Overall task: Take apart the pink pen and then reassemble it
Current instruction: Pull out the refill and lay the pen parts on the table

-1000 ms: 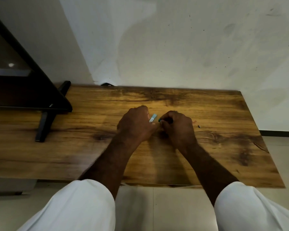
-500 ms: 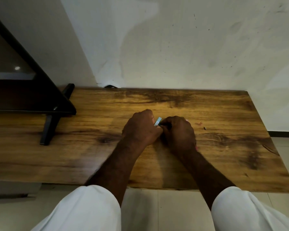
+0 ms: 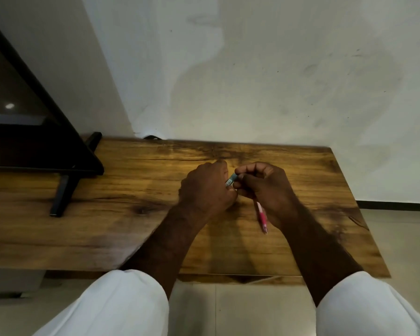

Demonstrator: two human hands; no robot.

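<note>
Both hands meet over the middle of the wooden table (image 3: 107, 226). My left hand (image 3: 207, 190) is closed around a pale blue-grey pen piece (image 3: 230, 179) with a white label; only its upper end shows between the hands. My right hand (image 3: 267, 187) pinches that same end with thumb and forefinger. A pink pen (image 3: 261, 217) sticks out below my right hand, tip pointing down toward me; its upper part is hidden in the palm. I cannot tell whether the pink part and the blue-grey piece are joined.
A black monitor (image 3: 29, 132) on a slanted black stand foot (image 3: 63, 195) occupies the table's left rear. A white wall rises right behind the table. The table's right edge drops to a tiled floor (image 3: 398, 238). My white sleeves (image 3: 121, 304) fill the bottom corners.
The pink pen has come into view below my right hand, which has risen and opened slightly at the fingers. Both hands stay together at the table's middle.
</note>
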